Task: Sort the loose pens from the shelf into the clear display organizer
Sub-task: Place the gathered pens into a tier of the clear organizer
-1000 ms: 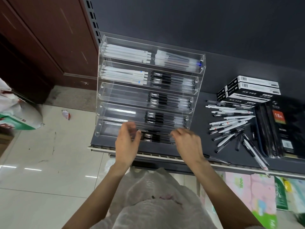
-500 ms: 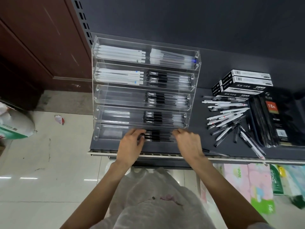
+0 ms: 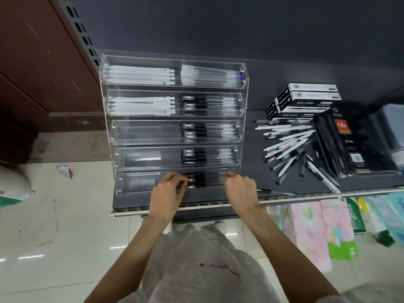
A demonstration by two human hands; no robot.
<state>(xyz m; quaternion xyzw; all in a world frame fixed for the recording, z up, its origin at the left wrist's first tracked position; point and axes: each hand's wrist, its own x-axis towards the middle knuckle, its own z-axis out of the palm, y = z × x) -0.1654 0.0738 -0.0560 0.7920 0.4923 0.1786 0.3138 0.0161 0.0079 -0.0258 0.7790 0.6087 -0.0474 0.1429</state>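
Observation:
A clear tiered display organizer [image 3: 135,132] stands on the dark shelf [image 3: 253,178], with white pens in its upper left bins and black pens in its right bins. Both my hands are at its lowest right bin. My left hand [image 3: 167,193] pinches the left ends of a bundle of black pens [image 3: 203,180] lying in that bin. My right hand [image 3: 240,190] grips the bundle's right ends, fingers curled over them. A heap of loose white and black pens [image 3: 290,147] lies on the shelf to the right.
Black pen boxes [image 3: 306,99] and dark notebooks [image 3: 354,138] stand right of the loose pens. One black pen [image 3: 277,192] lies along the shelf's front edge. Below are a tiled floor, tissue packs [image 3: 310,228] and a white plastic bag [image 3: 196,259].
Both hands have dropped lower and closed in on the black pens in the lowest bin. The view has shifted slightly.

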